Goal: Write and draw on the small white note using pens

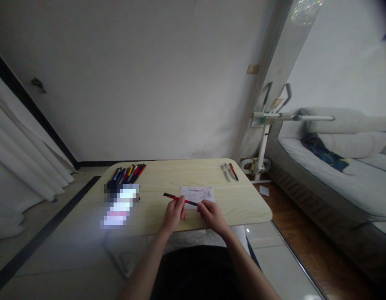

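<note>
A red and black pen [190, 202] is held level between my two hands, over a sheet of paper with marks on it [197, 193]. My left hand [174, 210] pinches the pen near its middle, with the black end sticking out to the left. At the pen's right end, the fingers of my right hand [211, 212] are closed around the dark tip. The paper lies flat on the pale wooden table [168, 175], just beyond my hands.
Several pens and markers [127, 173] lie in a bunch at the table's back left. Nearer, a bright blurred-out object [119, 207] sits at the left. A few pens [229, 171] rest at the back right. Beyond the table are white exercise equipment [263, 146] and a sofa [346, 179].
</note>
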The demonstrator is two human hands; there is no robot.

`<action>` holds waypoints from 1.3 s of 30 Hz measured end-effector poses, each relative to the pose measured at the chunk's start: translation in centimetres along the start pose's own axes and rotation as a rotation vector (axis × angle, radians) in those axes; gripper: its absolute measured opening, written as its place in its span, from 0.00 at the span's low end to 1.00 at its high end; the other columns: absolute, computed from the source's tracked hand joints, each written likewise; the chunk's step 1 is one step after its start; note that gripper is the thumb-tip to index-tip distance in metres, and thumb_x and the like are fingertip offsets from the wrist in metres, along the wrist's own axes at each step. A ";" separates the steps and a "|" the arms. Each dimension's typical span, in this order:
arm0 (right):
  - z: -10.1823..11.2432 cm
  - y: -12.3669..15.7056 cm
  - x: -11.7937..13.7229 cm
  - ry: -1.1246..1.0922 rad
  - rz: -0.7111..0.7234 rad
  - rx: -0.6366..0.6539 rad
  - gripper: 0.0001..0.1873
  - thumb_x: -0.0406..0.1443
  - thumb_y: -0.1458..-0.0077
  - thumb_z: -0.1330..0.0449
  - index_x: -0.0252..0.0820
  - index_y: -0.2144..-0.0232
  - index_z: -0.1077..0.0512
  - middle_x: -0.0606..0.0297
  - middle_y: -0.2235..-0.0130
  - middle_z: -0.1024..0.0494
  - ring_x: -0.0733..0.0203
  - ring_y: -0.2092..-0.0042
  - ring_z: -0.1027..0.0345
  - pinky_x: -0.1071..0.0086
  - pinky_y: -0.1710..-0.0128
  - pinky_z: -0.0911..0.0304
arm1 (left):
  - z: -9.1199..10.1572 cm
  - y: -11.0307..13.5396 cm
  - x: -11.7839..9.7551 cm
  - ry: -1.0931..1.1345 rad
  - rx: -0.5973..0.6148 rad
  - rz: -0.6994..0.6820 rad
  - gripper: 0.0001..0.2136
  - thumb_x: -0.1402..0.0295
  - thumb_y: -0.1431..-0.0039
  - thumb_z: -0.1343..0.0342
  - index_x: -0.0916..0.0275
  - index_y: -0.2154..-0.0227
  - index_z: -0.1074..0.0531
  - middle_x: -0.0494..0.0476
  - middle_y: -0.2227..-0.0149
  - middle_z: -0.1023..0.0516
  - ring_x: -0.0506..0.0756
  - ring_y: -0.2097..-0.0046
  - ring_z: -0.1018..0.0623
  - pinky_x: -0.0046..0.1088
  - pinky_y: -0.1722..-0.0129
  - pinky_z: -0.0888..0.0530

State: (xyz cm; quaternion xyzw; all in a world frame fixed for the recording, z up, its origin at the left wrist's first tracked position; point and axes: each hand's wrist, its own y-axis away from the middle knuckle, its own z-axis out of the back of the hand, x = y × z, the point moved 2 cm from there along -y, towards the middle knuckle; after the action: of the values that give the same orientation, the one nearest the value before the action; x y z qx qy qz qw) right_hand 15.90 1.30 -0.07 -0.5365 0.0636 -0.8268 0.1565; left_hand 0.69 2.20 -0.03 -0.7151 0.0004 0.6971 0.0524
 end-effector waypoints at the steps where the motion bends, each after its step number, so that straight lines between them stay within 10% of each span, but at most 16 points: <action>1: 0.0 0.0 0.0 0.000 -0.001 -0.001 0.19 0.43 0.45 0.54 0.38 0.80 0.33 0.69 0.82 0.34 0.67 0.77 0.40 0.75 0.75 0.46 | 0.0 0.0 0.0 0.006 -0.003 0.001 0.21 0.55 0.47 0.56 0.62 0.90 0.42 0.47 0.92 0.42 0.48 0.86 0.37 0.24 0.83 0.38; 39: 0.0 0.0 -0.1 0.068 0.016 0.007 0.16 0.39 0.45 0.52 0.38 0.80 0.34 0.69 0.82 0.33 0.67 0.77 0.39 0.76 0.76 0.47 | 0.2 -0.1 0.2 -0.030 0.011 -0.007 0.23 0.55 0.46 0.56 0.61 0.92 0.45 0.46 0.92 0.46 0.48 0.86 0.37 0.24 0.82 0.37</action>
State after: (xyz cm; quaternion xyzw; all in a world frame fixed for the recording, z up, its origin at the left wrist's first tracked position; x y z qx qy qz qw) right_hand 15.92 1.37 -0.20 -0.5071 0.0701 -0.8435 0.1627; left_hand 0.48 2.31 -0.22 -0.7042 0.0008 0.7075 0.0589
